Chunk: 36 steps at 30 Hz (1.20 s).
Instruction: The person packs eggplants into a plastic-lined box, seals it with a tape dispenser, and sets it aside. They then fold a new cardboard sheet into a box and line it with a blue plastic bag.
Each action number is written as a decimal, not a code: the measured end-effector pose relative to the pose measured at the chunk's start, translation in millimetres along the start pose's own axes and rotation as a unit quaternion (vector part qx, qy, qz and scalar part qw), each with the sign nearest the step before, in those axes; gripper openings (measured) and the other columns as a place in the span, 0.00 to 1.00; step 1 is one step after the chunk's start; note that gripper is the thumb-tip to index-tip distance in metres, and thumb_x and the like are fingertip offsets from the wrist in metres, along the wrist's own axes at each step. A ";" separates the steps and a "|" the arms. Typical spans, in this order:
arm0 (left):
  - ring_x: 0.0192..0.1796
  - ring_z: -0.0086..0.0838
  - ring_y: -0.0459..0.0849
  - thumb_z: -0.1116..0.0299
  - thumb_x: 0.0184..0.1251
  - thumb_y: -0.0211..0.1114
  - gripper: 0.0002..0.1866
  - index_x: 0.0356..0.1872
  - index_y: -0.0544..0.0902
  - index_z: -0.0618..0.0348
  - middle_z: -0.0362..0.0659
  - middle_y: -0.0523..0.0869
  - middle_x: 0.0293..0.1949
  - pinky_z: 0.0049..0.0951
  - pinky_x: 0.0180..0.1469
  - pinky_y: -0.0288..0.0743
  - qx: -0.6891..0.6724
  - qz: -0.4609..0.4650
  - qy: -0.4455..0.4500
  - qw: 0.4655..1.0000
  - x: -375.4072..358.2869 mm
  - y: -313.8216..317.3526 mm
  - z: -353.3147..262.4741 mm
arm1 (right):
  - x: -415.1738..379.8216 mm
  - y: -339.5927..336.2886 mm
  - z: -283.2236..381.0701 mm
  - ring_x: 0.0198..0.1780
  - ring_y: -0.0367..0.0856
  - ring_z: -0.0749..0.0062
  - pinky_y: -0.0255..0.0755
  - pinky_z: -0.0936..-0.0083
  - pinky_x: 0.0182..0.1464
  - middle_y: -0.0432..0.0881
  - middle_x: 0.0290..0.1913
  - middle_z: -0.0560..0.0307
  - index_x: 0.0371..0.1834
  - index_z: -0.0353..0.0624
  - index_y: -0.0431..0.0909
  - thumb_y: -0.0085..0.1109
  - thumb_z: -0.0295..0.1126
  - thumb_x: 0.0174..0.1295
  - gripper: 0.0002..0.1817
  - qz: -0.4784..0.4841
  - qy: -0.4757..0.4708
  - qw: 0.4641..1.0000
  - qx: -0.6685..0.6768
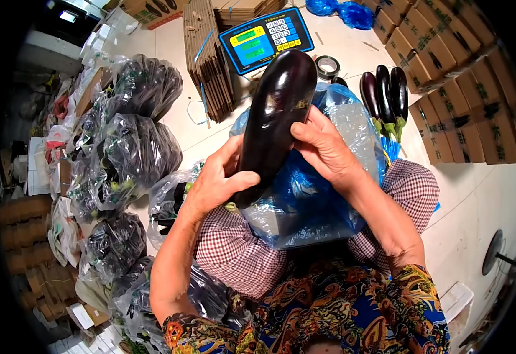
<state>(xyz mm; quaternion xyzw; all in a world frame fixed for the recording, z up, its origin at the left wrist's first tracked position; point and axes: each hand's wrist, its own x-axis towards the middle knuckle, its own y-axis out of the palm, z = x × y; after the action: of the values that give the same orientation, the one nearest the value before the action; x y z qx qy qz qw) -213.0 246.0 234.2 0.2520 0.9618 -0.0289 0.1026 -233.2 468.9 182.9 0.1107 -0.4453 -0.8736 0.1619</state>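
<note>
A large, glossy dark purple eggplant (278, 112) is held between both hands, tilted with its thick end up and to the right. My left hand (219, 177) is wrapped round its lower left side, thumb across the front. My right hand (326, 144) grips its right side, with the thumb pressed on the skin. Beneath the hands, between the knees, lies a blue plastic liner (311, 218) in an open container. What lies inside the liner is hard to make out. Three eggplants (384, 97) lie side by side on the floor to the right, green stems towards me.
Clear bags of eggplants (131, 147) line the left side. Ahead are flattened cardboard boxes (208, 59), a scale with a lit display (267, 40), a tape roll (327, 67) and blue plastic (340, 12). Stacked printed cartons (461, 118) stand at the right.
</note>
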 end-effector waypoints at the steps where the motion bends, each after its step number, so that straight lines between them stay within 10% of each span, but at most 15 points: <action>1: 0.59 0.32 0.79 0.60 0.56 0.72 0.40 0.70 0.67 0.63 0.46 0.80 0.59 0.35 0.66 0.68 0.058 -0.014 -0.010 0.998 1.6 1.4 -1.0 | 0.3 1.7 -3.1 0.66 0.71 0.67 0.63 0.68 0.70 0.74 0.63 0.55 0.68 0.39 0.63 0.68 0.28 0.62 0.32 -0.007 -0.016 1.000 -0.020; 24: 0.36 0.32 0.87 0.47 0.49 0.72 0.38 0.53 0.79 0.70 0.49 0.87 0.39 0.29 0.41 0.81 -0.034 -0.080 -0.058 0.995 -27.7 -45.4 5.4 | 12.1 15.7 -29.1 0.62 0.76 0.71 0.72 0.74 0.60 0.79 0.59 0.54 0.66 0.38 0.67 0.65 0.29 0.65 0.28 0.033 0.062 0.990 -0.123; 29: 0.52 0.27 0.79 0.48 0.46 0.74 0.43 0.63 0.75 0.64 0.42 0.83 0.50 0.31 0.57 0.72 0.180 -0.180 -0.077 0.964 -106.4 -82.7 -9.8 | 7.8 2.0 -32.5 0.53 0.83 0.72 0.74 0.77 0.54 0.83 0.56 0.52 0.65 0.39 0.72 0.63 0.37 0.66 0.27 0.037 0.177 0.925 -0.335; 36: 0.58 0.30 0.77 0.52 0.46 0.77 0.45 0.67 0.71 0.64 0.44 0.81 0.57 0.32 0.65 0.68 0.043 -0.328 -0.207 0.921 -263.2 -35.7 78.1 | 2.7 -38.3 -64.0 0.45 0.78 0.80 0.69 0.80 0.49 0.82 0.41 0.64 0.53 0.40 0.79 0.65 0.39 0.64 0.19 0.064 0.264 0.844 -0.462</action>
<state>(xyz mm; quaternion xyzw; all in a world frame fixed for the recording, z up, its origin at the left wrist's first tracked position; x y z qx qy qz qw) 8.0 80.5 213.8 -0.0850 0.9458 -0.1538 0.2732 -221.2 441.5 114.6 0.2207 0.0636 -0.9037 0.3612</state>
